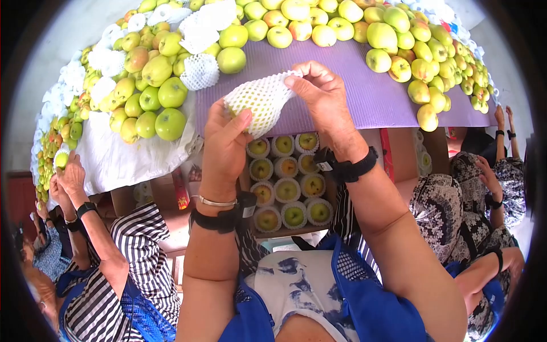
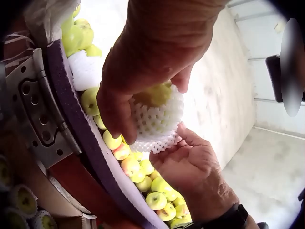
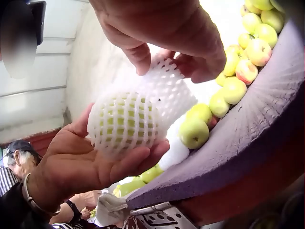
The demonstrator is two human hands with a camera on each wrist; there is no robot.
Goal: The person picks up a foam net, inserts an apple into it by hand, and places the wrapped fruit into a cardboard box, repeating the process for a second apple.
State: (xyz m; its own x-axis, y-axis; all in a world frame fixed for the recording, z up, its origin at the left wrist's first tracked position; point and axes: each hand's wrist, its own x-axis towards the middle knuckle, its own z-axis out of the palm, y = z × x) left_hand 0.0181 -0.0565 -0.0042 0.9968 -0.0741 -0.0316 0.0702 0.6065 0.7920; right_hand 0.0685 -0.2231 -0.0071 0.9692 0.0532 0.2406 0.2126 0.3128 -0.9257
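A green apple in a white foam net (image 1: 256, 105) is held above the near edge of the purple mat. The left hand (image 1: 223, 139) grips it from below and the side, fingers curled round it, as the right wrist view also shows at the netted apple (image 3: 125, 121). The right hand (image 1: 327, 102) pinches the loose end of the net between thumb and fingers. In the left wrist view bare apple skin (image 2: 155, 95) shows at the end by the left palm, and the right hand (image 2: 190, 164) is at the net's other end.
Loose apples (image 1: 156, 71) and white foam nets (image 1: 202, 25) are heaped at the left; more apples (image 1: 436, 65) lie at the right on the purple mat (image 1: 364, 94). Below the hands is a box of netted apples (image 1: 286, 190). People sit on both sides, one in striped clothes (image 1: 142, 239).
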